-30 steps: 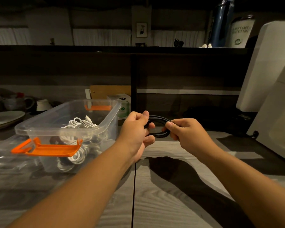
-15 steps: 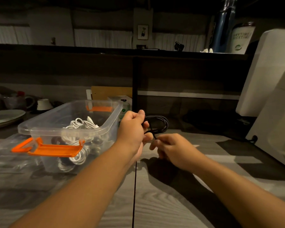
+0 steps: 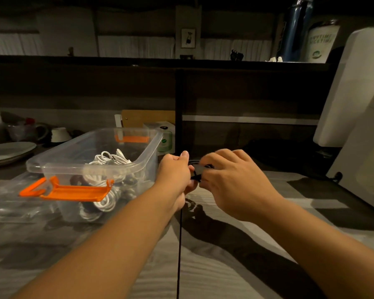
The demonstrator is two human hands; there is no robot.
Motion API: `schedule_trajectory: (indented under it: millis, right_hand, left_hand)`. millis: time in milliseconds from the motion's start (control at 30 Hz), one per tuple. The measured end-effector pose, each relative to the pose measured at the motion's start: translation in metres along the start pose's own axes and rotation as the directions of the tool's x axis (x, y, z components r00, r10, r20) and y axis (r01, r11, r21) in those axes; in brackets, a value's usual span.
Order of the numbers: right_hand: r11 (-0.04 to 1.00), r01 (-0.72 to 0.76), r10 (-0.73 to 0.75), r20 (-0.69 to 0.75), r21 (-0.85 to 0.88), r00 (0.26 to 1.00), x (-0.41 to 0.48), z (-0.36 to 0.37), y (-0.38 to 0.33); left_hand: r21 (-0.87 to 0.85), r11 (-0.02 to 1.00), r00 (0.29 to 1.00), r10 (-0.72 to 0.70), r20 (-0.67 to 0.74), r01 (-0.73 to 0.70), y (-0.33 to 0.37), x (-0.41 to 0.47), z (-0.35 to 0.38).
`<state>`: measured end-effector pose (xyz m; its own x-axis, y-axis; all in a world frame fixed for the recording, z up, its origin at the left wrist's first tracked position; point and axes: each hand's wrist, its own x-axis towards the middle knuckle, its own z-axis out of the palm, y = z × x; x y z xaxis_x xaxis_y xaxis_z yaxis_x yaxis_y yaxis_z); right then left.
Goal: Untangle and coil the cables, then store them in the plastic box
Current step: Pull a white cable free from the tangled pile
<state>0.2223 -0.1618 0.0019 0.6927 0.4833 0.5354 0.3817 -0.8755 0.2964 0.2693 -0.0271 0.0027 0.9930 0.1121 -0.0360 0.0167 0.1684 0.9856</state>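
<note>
A coiled black cable (image 3: 198, 172) is held above the table between both hands, mostly hidden by them. My left hand (image 3: 175, 173) grips the coil with its thumb on top. My right hand (image 3: 229, 180) is cupped over the coil's right side, fingers curled round it. Left of the hands stands the clear plastic box (image 3: 151, 147) with orange latches (image 3: 73, 192). Inside it lie coiled white cables (image 3: 108, 160) and some darker coils.
The clear lid (image 3: 7, 208) lies flat under and left of the box. Plates (image 3: 7, 151), a mug and cups sit at the far left. A green-labelled jar (image 3: 165, 141) stands behind the box. White appliances (image 3: 358, 126) fill the right edge. A dark shelf unit backs the grey wooden table (image 3: 225, 272).
My right hand rose from below the coil and came over its right side, covering most of it. The black loop, open and visible before, is now bunched between the hands.
</note>
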Motion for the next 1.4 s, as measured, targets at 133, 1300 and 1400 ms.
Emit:
schedule_trajectory:
  millis: [133, 1300, 1400]
  right_hand:
    - [0.991, 0.043, -0.038, -0.043, 0.127, 0.998, 0.001, -0.001, 0.012]
    - [-0.458, -0.602, 0.26, 0.746, 0.654, 0.613, -0.009, -0.004, 0.032]
    - [-0.277, -0.639, 0.341, 0.696, 0.717, 0.632, -0.005, -0.002, 0.022]
  left_hand:
    - [-0.038, 0.998, 0.995, -0.052, 0.088, 0.056, 0.007, -0.004, -0.004]
    - [0.011, 0.892, 0.727, 0.36, 0.585, -0.451, 0.013, -0.025, -0.015]
    - [-0.053, 0.928, 0.846, 0.359, 0.394, -0.369, 0.004, -0.021, -0.007]
